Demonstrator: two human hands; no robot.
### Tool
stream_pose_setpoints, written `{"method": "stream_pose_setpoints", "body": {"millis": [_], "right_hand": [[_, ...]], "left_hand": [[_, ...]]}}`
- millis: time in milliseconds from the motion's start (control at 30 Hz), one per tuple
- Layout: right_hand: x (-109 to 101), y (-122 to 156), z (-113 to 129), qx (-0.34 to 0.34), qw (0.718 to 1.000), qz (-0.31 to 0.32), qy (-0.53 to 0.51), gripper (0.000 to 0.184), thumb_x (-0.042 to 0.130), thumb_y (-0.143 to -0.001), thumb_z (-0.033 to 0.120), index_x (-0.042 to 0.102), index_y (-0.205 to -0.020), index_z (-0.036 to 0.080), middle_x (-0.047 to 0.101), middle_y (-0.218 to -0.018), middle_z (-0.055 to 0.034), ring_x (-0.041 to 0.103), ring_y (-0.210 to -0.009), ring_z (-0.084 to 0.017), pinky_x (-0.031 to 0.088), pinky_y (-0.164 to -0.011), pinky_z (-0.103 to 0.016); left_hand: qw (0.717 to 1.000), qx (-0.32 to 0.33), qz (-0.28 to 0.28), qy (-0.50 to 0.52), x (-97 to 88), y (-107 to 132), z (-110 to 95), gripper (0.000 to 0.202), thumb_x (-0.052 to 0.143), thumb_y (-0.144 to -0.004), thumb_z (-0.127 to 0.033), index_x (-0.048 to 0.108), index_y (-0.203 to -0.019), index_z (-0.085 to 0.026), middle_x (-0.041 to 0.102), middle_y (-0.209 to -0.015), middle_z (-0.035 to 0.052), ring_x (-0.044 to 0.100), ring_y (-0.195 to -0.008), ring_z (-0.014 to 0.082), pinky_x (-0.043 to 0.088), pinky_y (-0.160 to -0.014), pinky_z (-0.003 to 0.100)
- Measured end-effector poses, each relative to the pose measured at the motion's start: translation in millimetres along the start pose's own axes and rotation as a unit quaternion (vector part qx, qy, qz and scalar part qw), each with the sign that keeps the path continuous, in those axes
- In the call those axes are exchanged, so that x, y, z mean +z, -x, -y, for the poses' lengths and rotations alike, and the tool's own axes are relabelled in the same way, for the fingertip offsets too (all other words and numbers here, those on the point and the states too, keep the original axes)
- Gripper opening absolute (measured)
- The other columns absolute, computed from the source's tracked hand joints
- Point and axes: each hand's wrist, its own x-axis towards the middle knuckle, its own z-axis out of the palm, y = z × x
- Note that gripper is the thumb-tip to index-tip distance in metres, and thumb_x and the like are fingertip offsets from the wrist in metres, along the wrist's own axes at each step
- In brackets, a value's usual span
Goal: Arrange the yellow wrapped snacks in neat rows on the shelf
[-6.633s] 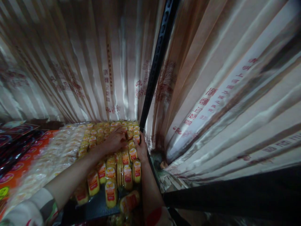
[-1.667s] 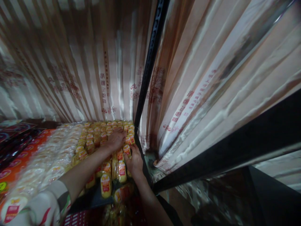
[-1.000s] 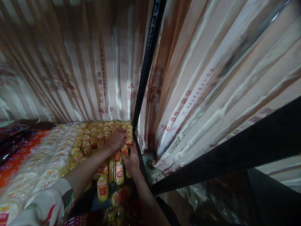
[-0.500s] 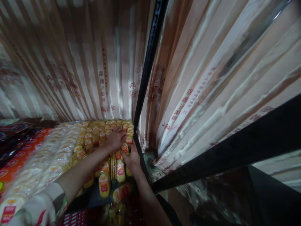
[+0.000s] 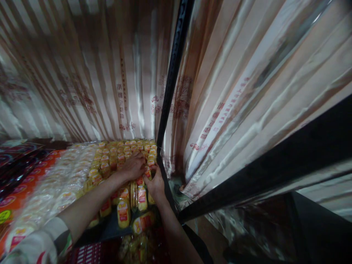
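Rows of yellow packaged cakes point(image 5: 123, 212), in clear wrap with red and orange labels, stand on a dark shelf. At the right end of the rows, my right hand point(image 5: 155, 184) has thumb and fingers around one yellow packaged cake point(image 5: 147, 171). My left hand point(image 5: 134, 167) reaches across from the left, palm down. Its fingers curl over the packs just beside that cake, and the fingertips are partly hidden, so what they grip is unclear. Another wrapped cake point(image 5: 143, 222) lies tilted near the front edge.
White wrapped packs point(image 5: 59, 183) fill the area to the left, beside an orange printed sheet point(image 5: 30, 179). A black upright post point(image 5: 171, 77) and a black rail point(image 5: 247, 165) bound the right side. Pale printed curtains point(image 5: 137, 91) hang behind. Below is a red slatted crate point(image 5: 88, 253).
My left hand's fingers have shifted slightly down, closer to the cake at my right hand. The right hand stays nearly in place. The view has moved a little.
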Motion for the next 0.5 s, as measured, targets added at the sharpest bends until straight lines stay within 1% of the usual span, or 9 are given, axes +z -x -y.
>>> {"method": "stream_pose_setpoints", "body": {"millis": [67,133,200,267,367,433,500], "right_hand": [[-1.9,0.3,2.9,0.020,1.000,0.002,-0.010,0.052,0.058,-0.072,0.030,0.045,-0.120,0.017,0.057,-0.122,-0.0112,0.057,-0.108,-0.023,0.043,-0.094,-0.036],[-4.9,0.2,5.4,0.029,0.999,0.022,-0.015,0.060,0.054,-0.077,0.034,0.037,-0.131,0.016,0.055,-0.126,-0.0117,0.055,-0.113,-0.024,0.042,-0.095,-0.037],[-7.7,-0.6,7.1,0.026,0.999,0.044,-0.010,0.064,0.049,-0.080,0.035,0.031,-0.138,0.014,0.053,-0.129,-0.0125,0.052,-0.117,-0.024,0.041,-0.097,-0.036],[-9.2,-1.6,7.5,0.012,0.998,0.058,0.004,0.064,0.048,-0.079,0.031,0.032,-0.139,0.013,0.050,-0.132,-0.0123,0.050,-0.120,-0.024,0.039,-0.099,-0.036],[-7.9,-2.6,6.1,-0.016,0.997,0.067,0.016,0.064,0.050,-0.076,0.023,0.035,-0.138,0.014,0.046,-0.137,-0.0103,0.045,-0.125,-0.023,0.037,-0.102,-0.035],[-5.7,-2.5,4.6,-0.022,0.997,0.071,0.014,0.065,0.050,-0.075,0.021,0.036,-0.138,0.015,0.046,-0.137,-0.0094,0.042,-0.127,-0.022,0.035,-0.104,-0.035],[-3.7,-2.1,3.4,-0.024,0.997,0.073,0.014,0.067,0.051,-0.074,0.020,0.035,-0.138,0.014,0.044,-0.138,-0.0102,0.039,-0.129,-0.023,0.033,-0.106,-0.036]], "left_hand": [[1.000,-0.002,-0.009,0.004,1.2,-0.5,-0.1,0.008,0.056,-0.076,-0.025,0.061,-0.073,-0.019,0.057,-0.088,0.0061,0.047,-0.098,0.0219,0.039,-0.090,0.037],[1.000,-0.007,-0.017,0.008,2.5,-0.9,-0.1,0.008,0.055,-0.077,-0.024,0.061,-0.074,-0.019,0.057,-0.087,0.0060,0.047,-0.098,0.0218,0.040,-0.090,0.036],[1.000,-0.008,-0.019,0.014,4.1,-1.2,-0.1,0.008,0.055,-0.078,-0.023,0.061,-0.076,-0.019,0.058,-0.089,0.0056,0.047,-0.099,0.0215,0.039,-0.090,0.036],[1.000,-0.010,-0.016,0.018,5.9,-1.6,-0.1,0.007,0.055,-0.078,-0.024,0.061,-0.077,-0.020,0.058,-0.090,0.0055,0.047,-0.100,0.0214,0.040,-0.090,0.036],[1.000,-0.016,-0.018,0.003,8.3,-2.2,-0.3,0.008,0.056,-0.079,-0.024,0.061,-0.076,-0.018,0.057,-0.089,0.0061,0.047,-0.098,0.0217,0.041,-0.089,0.036],[0.999,-0.018,-0.026,-0.009,8.7,-1.9,-0.7,0.008,0.056,-0.079,-0.024,0.061,-0.076,-0.017,0.057,-0.089,0.0068,0.047,-0.098,0.0223,0.041,-0.089,0.036],[0.999,-0.019,-0.034,-0.010,7.5,-0.5,-1.2,0.009,0.057,-0.079,-0.024,0.061,-0.077,-0.017,0.057,-0.090,0.0072,0.047,-0.098,0.0226,0.041,-0.090,0.037]]}}
